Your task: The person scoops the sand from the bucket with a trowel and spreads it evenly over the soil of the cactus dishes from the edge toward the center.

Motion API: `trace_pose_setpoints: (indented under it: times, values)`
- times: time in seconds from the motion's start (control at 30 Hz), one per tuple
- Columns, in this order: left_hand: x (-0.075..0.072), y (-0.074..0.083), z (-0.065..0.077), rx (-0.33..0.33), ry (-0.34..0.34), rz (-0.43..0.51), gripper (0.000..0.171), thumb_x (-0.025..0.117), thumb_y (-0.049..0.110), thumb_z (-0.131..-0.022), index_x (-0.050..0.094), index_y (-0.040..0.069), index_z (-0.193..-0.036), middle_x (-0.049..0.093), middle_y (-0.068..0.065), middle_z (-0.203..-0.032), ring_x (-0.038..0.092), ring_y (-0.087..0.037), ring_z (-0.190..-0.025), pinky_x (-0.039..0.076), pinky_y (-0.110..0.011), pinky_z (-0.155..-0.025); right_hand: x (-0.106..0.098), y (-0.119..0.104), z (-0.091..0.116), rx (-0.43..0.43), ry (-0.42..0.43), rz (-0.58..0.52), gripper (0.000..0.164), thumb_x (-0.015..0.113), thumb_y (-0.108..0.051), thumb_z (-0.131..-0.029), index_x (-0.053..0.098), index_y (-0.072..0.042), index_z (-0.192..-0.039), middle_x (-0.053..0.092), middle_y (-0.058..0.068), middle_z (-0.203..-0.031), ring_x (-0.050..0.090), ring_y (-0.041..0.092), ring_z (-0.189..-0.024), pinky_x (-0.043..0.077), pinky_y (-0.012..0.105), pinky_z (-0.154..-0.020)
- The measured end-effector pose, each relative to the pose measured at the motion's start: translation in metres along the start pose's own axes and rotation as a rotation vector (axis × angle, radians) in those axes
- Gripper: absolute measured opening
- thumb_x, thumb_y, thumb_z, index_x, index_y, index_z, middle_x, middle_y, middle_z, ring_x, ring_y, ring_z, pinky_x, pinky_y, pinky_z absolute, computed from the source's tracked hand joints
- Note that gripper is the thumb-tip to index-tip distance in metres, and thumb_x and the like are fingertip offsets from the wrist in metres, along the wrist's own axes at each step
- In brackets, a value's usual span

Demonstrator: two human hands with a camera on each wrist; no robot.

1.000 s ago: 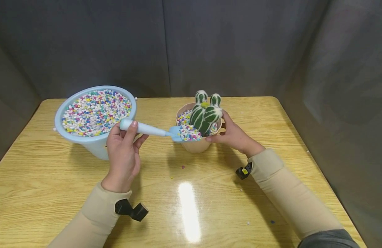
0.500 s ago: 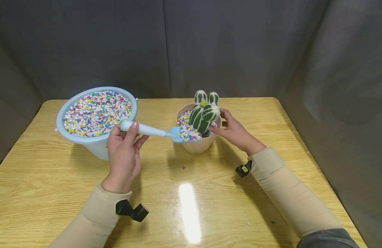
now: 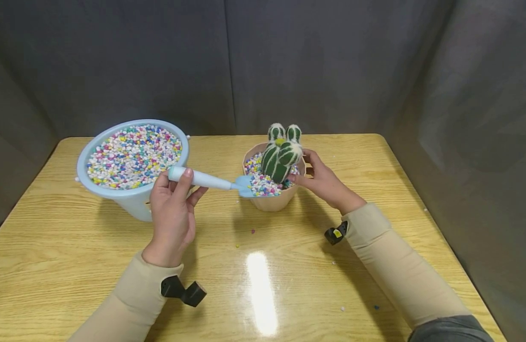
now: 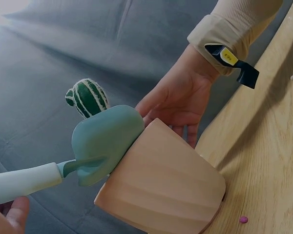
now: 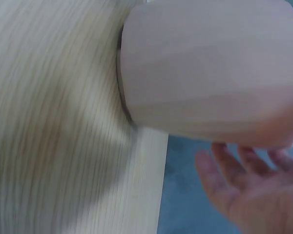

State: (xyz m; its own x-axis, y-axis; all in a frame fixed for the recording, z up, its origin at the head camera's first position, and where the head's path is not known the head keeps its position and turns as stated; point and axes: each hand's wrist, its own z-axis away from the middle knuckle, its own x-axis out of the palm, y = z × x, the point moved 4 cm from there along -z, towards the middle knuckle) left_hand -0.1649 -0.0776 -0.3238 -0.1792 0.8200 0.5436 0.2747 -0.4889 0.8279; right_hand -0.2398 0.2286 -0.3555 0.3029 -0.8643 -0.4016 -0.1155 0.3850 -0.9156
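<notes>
In the head view my left hand [image 3: 173,218] pinches the handle of a light blue garden trowel [image 3: 244,185], thumb on top. Colourful pebbles [image 3: 265,185] fill its blade, which lies level over the front rim of a peach flowerpot [image 3: 271,204]. A striped green cactus [image 3: 273,164] with white fuzz stands in the pot among more pebbles, leaning slightly. My right hand [image 3: 323,183] holds the cactus's right side, thumb in front and a finger behind; the other fingers [image 5: 227,165] hang outside the pot wall. From the left wrist view, the blade's underside [image 4: 107,141] hides the cactus's lower part.
A light blue bucket [image 3: 132,192] full of the same pebbles stands on the left of the wooden table [image 3: 220,294]. Several stray pebbles, among them a pink one [image 3: 252,232], lie about the tabletop. Grey curtains [image 3: 160,61] close off the back and sides.
My right thumb has moved from the pot's rim up to the cactus, which has tilted slightly left. The loaded trowel has shifted a little to the right over the rim.
</notes>
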Motion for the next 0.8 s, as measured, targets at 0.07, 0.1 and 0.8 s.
trace_pose_setpoints:
  times: [0.07, 0.1, 0.8]
  values:
    - [0.0, -0.0005, -0.0002, -0.001, -0.001, -0.001, 0.007, 0.056, 0.001, -0.105, 0.059, 0.004, -0.11, 0.062, -0.006, -0.097, 0.068, -0.014, -0.09, 0.063, -0.027, -0.081, -0.0017, 0.0021, 0.0011, -0.013, -0.06, -0.033, 0.083, 0.069, -0.013, -0.099, 0.016, -0.01, -0.163, 0.026, 0.018, -0.162, 0.039, 0.04, -0.142, 0.041, 0.054, -0.114]
    - [0.0, -0.0007, -0.0003, 0.0, -0.002, -0.003, 0.007, 0.056, 0.001, -0.105, 0.059, 0.004, -0.11, 0.062, -0.006, -0.098, 0.068, -0.014, -0.09, 0.063, -0.027, -0.081, -0.0024, 0.0028, 0.0016, -0.022, -0.091, -0.052, 0.087, 0.07, -0.01, -0.098, 0.013, -0.011, -0.164, 0.023, 0.017, -0.164, 0.036, 0.04, -0.144, 0.04, 0.055, -0.115]
    - [0.0015, -0.0029, 0.0005, -0.003, 0.012, 0.035, 0.007, 0.056, 0.0, -0.104, 0.056, 0.001, -0.111, 0.059, -0.008, -0.099, 0.07, -0.015, -0.089, 0.064, -0.028, -0.078, -0.0024, 0.009, 0.0016, -0.074, -0.098, -0.034, 0.098, 0.077, -0.003, -0.09, 0.013, -0.012, -0.164, 0.03, 0.019, -0.158, 0.042, 0.037, -0.141, 0.042, 0.055, -0.113]
